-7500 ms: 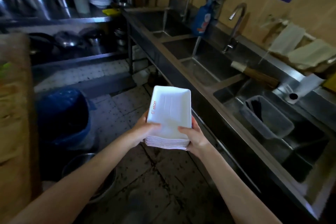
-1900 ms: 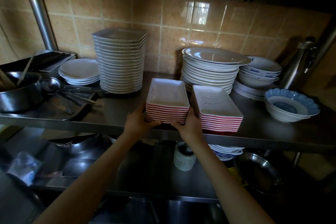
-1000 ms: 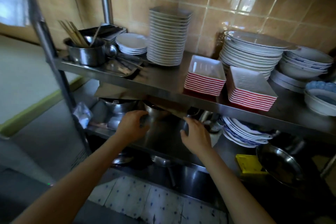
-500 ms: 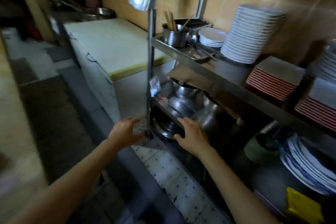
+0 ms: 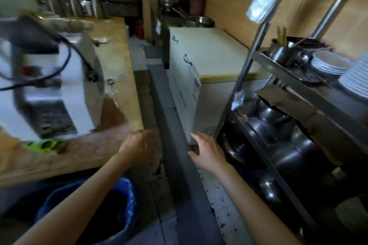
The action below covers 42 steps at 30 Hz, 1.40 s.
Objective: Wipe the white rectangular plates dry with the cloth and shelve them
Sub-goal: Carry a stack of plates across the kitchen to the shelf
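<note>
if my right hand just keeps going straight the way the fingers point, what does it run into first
Probably the low front corner of the white chest freezer, just beyond the right hand. The fingers point up and slightly left toward it, but depth is unclear, so they may pass over the grey ledge first.

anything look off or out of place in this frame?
A loose black power cord is draped over the white appliance on the wooden counter, its plug lying free. Both hands are empty. The frame is motion-blurred; nothing looks spilled or broken.
</note>
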{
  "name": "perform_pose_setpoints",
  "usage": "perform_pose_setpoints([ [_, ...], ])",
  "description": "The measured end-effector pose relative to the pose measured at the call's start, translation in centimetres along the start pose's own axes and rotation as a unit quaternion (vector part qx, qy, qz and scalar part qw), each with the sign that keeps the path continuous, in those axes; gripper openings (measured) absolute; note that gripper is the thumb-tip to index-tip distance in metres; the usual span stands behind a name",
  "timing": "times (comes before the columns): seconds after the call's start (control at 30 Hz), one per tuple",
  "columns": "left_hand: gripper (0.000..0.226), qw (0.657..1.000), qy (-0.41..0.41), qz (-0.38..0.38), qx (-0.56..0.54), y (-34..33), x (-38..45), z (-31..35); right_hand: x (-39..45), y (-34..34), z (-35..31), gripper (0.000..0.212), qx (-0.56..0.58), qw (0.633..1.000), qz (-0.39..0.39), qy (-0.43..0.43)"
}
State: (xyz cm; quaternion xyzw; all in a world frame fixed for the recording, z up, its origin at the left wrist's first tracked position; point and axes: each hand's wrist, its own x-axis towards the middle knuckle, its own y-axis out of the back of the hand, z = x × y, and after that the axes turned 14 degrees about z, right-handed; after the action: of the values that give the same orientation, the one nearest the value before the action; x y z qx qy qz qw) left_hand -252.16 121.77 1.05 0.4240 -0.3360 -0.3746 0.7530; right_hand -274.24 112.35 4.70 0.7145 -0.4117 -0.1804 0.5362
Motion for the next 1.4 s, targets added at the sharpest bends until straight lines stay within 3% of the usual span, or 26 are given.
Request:
perform_pose_setpoints([
  [0.43, 0.066, 0.984, 0.168, 0.058, 0.018, 8.0, -9.7, -12.8, -0.3, -7.1, -15.1, 0.065, 0.040, 0.981, -0.107, 0.154],
  [0.7, 0.065, 0.946, 0.299, 0.108, 0.059, 11.9, -15.6, -16.9, 1.4, -10.6, -22.5, 0.065, 0.074, 0.936, -0.203, 0.277],
  [1.1, 0.061, 0.829, 0.503, 0.217, 0.110, 16.8, -29.6, -19.8, -2.9, -16.7, -36.7, 0.067, 0.080, 0.826, -0.243, 0.503],
  [1.4, 0.067, 0.746, 0.611, 0.232, 0.127, 21.7, -40.8, -24.9, -10.9, -19.7, -48.8, 0.064, 0.108, 0.740, -0.253, 0.614],
])
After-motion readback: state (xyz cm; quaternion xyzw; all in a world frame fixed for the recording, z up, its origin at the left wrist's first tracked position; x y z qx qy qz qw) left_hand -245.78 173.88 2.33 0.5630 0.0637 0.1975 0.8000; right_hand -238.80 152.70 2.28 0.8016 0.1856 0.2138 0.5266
